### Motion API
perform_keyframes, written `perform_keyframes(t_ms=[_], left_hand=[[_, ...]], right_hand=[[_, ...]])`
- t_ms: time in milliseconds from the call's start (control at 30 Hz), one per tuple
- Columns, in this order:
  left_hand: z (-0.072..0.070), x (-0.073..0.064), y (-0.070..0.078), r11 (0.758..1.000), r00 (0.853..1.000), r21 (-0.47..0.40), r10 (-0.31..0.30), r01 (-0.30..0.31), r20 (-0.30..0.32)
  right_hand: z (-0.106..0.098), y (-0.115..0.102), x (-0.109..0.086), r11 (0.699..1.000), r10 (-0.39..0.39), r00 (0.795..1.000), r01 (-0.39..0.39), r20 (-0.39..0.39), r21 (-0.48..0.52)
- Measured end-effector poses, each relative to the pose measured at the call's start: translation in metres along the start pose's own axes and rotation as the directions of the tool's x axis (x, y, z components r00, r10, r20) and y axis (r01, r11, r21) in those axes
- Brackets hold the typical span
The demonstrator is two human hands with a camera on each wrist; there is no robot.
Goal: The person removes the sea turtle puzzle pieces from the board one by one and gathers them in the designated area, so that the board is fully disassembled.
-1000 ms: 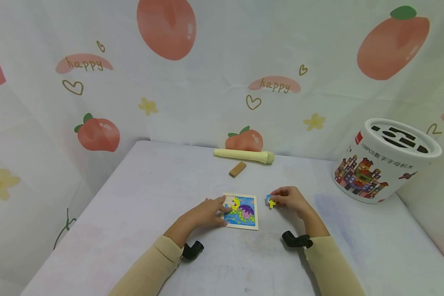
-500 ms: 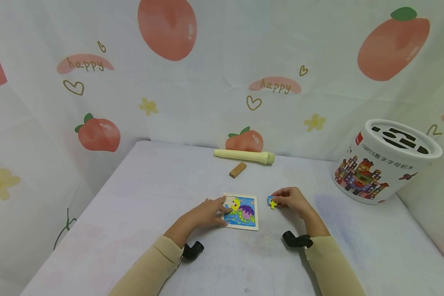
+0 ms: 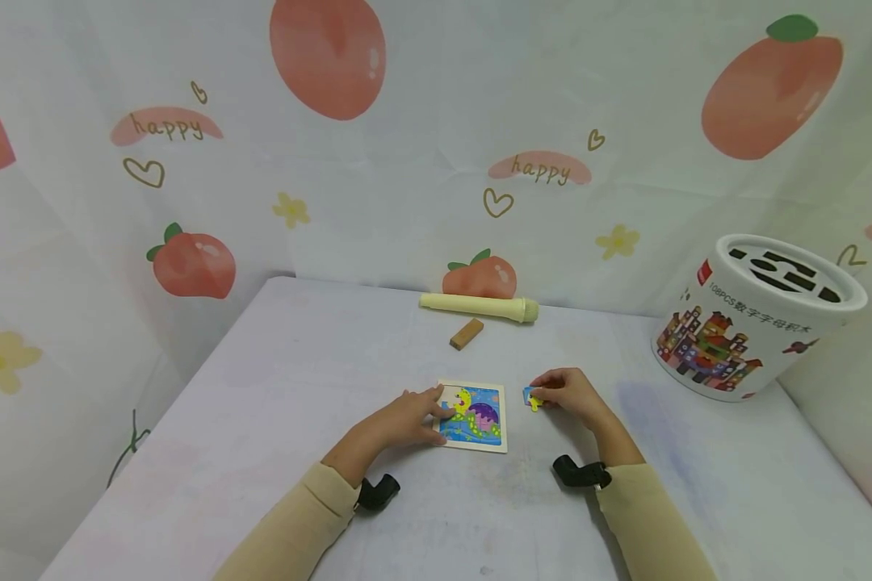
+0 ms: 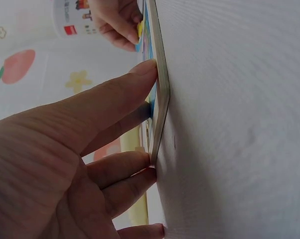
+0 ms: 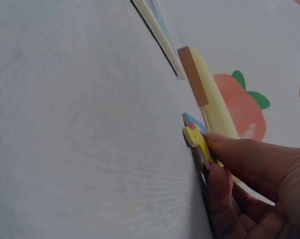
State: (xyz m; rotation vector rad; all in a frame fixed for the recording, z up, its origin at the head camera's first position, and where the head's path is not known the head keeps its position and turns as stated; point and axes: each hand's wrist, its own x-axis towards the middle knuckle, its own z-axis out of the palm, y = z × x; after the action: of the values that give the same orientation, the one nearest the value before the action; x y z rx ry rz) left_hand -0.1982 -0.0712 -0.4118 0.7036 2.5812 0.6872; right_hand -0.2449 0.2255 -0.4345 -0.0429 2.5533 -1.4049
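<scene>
A square wooden jigsaw puzzle [image 3: 504,420] lies on the table, its picture a yellow creature with a purple shell on blue. Over its left side rests my left hand [image 3: 407,418], thumb and fingers spread. In the left wrist view the thumb tip touches the near edge of the puzzle [image 4: 163,94], and other fingertips meet the frame farther along. Right of the puzzle, my right hand [image 3: 572,391] pinches a blue and yellow puzzle piece [image 3: 534,400] between thumb and fingers. The right wrist view shows the piece [image 5: 196,138] tilted close over the table, with a pink spot on it.
Behind the puzzle lies a small brown wooden block [image 3: 467,333]. A pale yellow toy microphone [image 3: 480,306] lies farther back, along the printed cloth backdrop [image 3: 378,202]. At the right stands a large white block bucket [image 3: 748,331] with a slotted lid.
The puzzle piece has shifted and tilted slightly in my right fingers. My left hand and the puzzle stay where they were.
</scene>
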Motion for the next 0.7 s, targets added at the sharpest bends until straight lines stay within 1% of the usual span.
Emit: perform_keyframes(t_ms=[100, 233, 433, 700], left_hand=[[0.0020, 0.0020, -0.0020, 1.000, 1.000, -0.012, -0.006, 0.006, -0.003], [0.0041, 0.0040, -0.0040, 1.000, 1.000, -0.003, -0.010, 0.010, -0.010], [0.0035, 0.0037, -0.0034, 1.000, 1.000, 0.001, -0.011, 0.011, -0.012], [0.0031, 0.0035, -0.0036, 1.000, 1.000, -0.005, -0.008, 0.008, -0.008]], right_hand=[[-0.0003, -0.0001, -0.0006, 1.000, -0.014, 1.000, 0.014, 0.002, -0.001], [-0.0003, 0.0004, -0.0004, 0.999, -0.034, 0.999, 0.034, 0.008, 0.002], [0.0009, 0.0010, -0.0002, 0.998, -0.057, 0.998, 0.057, 0.003, -0.009], [0.0025, 0.0002, -0.0017, 0.999, -0.053, 0.999, 0.053, -0.010, -0.011]])
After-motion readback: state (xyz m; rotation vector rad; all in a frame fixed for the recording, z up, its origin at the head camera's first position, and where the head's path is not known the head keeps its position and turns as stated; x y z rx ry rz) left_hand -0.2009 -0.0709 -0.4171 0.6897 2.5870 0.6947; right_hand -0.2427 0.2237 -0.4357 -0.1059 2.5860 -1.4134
